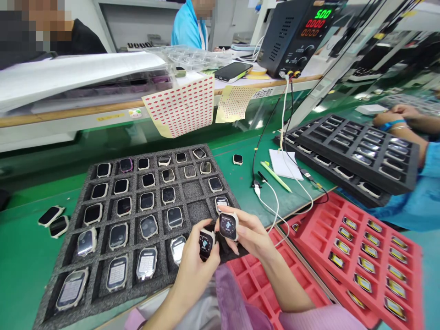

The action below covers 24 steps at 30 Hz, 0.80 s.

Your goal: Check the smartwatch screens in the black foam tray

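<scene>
My left hand (201, 254) is closed around a smartwatch case (206, 243) whose dark screen is lit with a dial. In my right hand (252, 233) sits a second smartwatch case (228, 226), also lit, pinched by its edges between fingers and thumb. The two cases are side by side, close together, over the front right corner of a grey foam tray (103, 250). Many compartments of that tray hold strapless watch cases, such as a silver one (146, 263) with a pale film on its screen.
Two loose watch cases (59, 226) lie left of the tray; one more (237, 159) lies behind it. Cables, a green pen (277, 178) and white paper (285, 163) are at right. Red trays (330, 206), stacked black trays (409, 181), a power supply (292, 36) and a co-worker's hands (395, 117) are further right.
</scene>
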Motion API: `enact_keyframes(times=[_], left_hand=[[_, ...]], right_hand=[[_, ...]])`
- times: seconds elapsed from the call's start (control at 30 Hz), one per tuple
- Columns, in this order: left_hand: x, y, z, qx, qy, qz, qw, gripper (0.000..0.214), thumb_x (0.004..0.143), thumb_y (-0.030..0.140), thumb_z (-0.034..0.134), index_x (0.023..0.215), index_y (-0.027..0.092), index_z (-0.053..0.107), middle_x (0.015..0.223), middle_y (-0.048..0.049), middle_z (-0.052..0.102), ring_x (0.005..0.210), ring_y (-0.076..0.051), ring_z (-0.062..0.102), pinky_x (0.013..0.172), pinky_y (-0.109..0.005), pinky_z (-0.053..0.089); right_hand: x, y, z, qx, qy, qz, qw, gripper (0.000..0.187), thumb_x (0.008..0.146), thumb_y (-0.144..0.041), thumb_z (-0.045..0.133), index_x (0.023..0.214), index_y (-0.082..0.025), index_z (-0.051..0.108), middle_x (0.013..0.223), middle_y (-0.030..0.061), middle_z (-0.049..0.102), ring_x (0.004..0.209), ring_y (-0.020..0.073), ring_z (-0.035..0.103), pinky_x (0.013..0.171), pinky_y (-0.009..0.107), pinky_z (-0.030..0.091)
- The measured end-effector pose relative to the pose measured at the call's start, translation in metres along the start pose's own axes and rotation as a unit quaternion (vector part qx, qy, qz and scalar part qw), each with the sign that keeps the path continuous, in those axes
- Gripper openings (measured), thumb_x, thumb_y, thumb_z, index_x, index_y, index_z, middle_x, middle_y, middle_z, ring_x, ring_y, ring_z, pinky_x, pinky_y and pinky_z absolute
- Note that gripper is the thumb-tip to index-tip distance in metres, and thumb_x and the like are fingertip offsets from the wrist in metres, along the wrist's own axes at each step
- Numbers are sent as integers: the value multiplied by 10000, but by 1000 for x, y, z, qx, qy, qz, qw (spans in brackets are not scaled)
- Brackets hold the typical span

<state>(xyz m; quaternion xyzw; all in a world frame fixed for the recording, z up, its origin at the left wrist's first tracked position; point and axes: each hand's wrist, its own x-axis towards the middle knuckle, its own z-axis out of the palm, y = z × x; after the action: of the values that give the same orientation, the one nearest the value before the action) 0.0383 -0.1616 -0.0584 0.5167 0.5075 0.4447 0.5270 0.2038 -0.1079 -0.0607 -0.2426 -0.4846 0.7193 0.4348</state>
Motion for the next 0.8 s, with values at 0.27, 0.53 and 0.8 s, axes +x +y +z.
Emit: enact_keyframes(times=[0.27, 0.53, 0.8], left_hand=[[-1, 6, -1, -10, -13, -6, 1000, 293, 838, 142, 500, 1127, 196, 494, 1093, -57, 627, 1014, -207, 586, 897, -315, 425], [-1, 2, 0, -42, 1, -8, 999, 314, 832, 174, 523, 1143, 212, 500, 1083, -53, 627, 997, -213, 592, 884, -322, 442], [-3, -1, 0, -54, 56, -22, 997, 417, 790, 257, 607, 1196, 226, 515, 981, -48, 631, 816, -198, 621, 731, -303, 512]], right_hand=[[0, 0, 0, -1, 4, 2, 1000, 467, 850, -345, 636, 1280, -182, 553, 922, 115, 657, 466, 104, 520, 397, 216, 388], [1, 1, 0, 3, 6, 5, 1000, 477, 837, -350, 653, 1275, -187, 558, 918, 114, 660, 473, 103, 519, 390, 208, 385], [1, -1, 1, 7, -2, -12, 1000, 442, 860, -324, 625, 1279, -196, 558, 928, 112, 650, 496, 101, 514, 389, 201, 385]])
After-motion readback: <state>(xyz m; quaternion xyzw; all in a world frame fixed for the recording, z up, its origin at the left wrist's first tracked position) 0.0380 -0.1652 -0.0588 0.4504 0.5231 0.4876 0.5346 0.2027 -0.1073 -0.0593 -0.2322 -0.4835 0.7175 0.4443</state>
